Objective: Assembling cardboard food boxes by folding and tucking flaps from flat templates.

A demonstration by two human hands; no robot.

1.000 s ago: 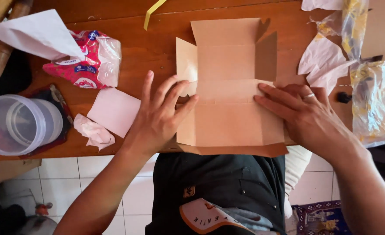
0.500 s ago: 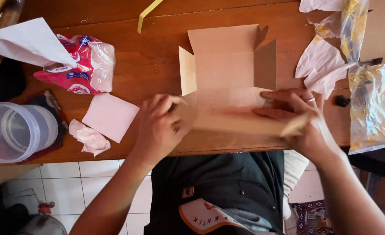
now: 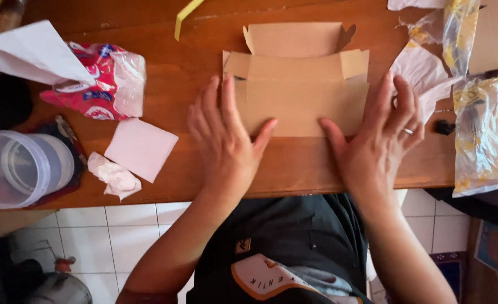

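A flat brown cardboard box blank [image 3: 302, 90] lies on the wooden table [image 3: 181, 84], its near panel folded over away from me. My left hand [image 3: 226, 143] presses flat on the box's left end, thumb on the folded panel. My right hand [image 3: 378, 146], with a ring on one finger, presses flat at the right end, thumb on the panel. The fingers of both are spread and grip nothing.
Left of the box lie a pink paper square [image 3: 141, 149], a crumpled tissue [image 3: 114, 177], a red-and-white plastic packet [image 3: 99, 87], white paper [image 3: 26, 50] and a clear plastic container [image 3: 18, 169]. Crumpled paper [image 3: 423, 73] and clear plastic bags [image 3: 485, 124] crowd the right. A yellow strip [image 3: 186, 16] lies far back.
The box's near panel, flat a second ago, has been lifted and folded over away from me. Both hands now press it flat at its ends.
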